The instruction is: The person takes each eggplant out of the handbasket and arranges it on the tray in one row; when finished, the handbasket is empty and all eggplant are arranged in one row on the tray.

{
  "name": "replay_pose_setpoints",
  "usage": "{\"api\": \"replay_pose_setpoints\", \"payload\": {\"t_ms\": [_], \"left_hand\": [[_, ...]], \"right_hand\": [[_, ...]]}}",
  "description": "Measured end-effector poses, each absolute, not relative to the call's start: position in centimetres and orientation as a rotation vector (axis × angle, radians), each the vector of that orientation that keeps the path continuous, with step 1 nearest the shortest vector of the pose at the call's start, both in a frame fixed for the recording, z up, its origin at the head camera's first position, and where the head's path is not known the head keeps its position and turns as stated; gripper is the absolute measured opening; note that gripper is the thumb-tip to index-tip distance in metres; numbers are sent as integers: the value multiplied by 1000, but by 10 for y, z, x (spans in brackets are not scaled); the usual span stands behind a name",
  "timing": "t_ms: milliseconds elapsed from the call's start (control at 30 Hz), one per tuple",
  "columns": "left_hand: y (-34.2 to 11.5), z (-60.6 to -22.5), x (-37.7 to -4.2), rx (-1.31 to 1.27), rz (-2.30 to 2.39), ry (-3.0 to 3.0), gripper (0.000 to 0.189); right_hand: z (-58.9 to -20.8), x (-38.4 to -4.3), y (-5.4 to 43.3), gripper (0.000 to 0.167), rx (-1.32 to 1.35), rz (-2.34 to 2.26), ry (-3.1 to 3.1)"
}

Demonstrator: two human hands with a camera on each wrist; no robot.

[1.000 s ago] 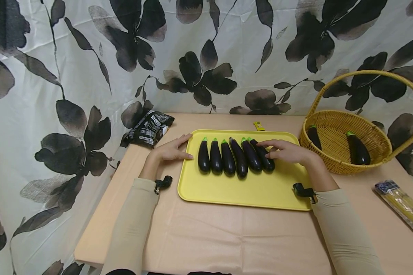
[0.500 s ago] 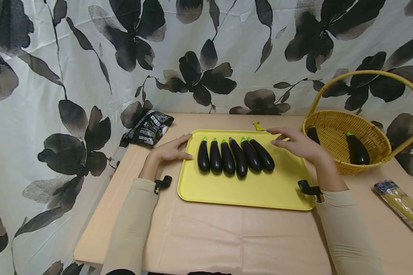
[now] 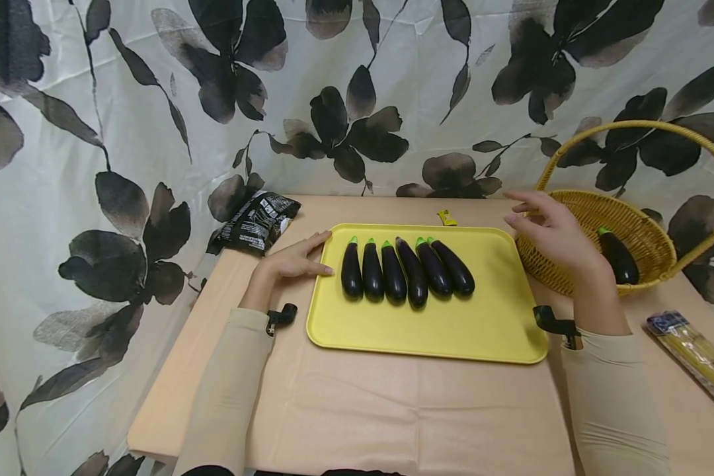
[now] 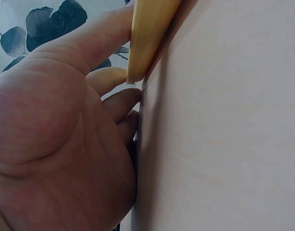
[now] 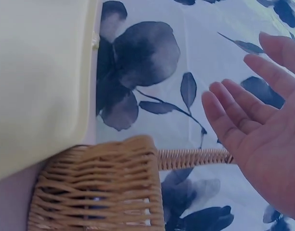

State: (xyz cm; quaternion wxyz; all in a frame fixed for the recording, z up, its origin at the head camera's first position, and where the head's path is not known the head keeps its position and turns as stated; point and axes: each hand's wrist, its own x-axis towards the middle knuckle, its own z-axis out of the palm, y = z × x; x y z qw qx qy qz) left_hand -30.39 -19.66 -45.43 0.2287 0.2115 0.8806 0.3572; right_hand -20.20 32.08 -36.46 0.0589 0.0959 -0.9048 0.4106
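A yellow tray point(image 3: 428, 337) lies on the table with several dark purple eggplants point(image 3: 395, 274) in a row, green stem ends pointing away. My left hand point(image 3: 294, 259) rests at the tray's left edge, fingers extended. In the left wrist view its thumb touches the tray rim point(image 4: 149, 29). Raised over the left rim of the wicker basket point(image 3: 583, 205), my right hand point(image 3: 562, 231) holds nothing. Inside the basket one eggplant point(image 3: 620, 258) shows; the hand covers the basket's left part. The right wrist view has the spread, straight fingers point(image 5: 222, 118) above the basket wall point(image 5: 99, 183).
Behind the tray lies a small yellow packet point(image 3: 447, 218). A crumpled black bag point(image 3: 258, 221) sits at the table's back left corner. On the right, a long clear package point(image 3: 696, 357) with yellow contents lies below the basket. A floral curtain point(image 3: 428, 79) hangs behind.
My right hand has left the rightmost eggplant on the tray and moved right and up to the basket's left rim. The left hand and the row of eggplants have stayed put.
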Motion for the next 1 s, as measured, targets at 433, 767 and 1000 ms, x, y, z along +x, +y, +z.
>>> {"api": "replay_pose_setpoints", "payload": {"t_ms": [433,767,1000], "left_hand": [[-196,-451,-303,589,982,2422,108],[-195,-452,-303,571,1004,2412,107],[-196,-452,-303,576,969,2431,110]], "right_hand": [[-373,-205,347,56,48,1255,-2644],[-390,-208,366,60,-106,1269,-2638],[-403,-211,378,64,-185,1276,-2681]]}}
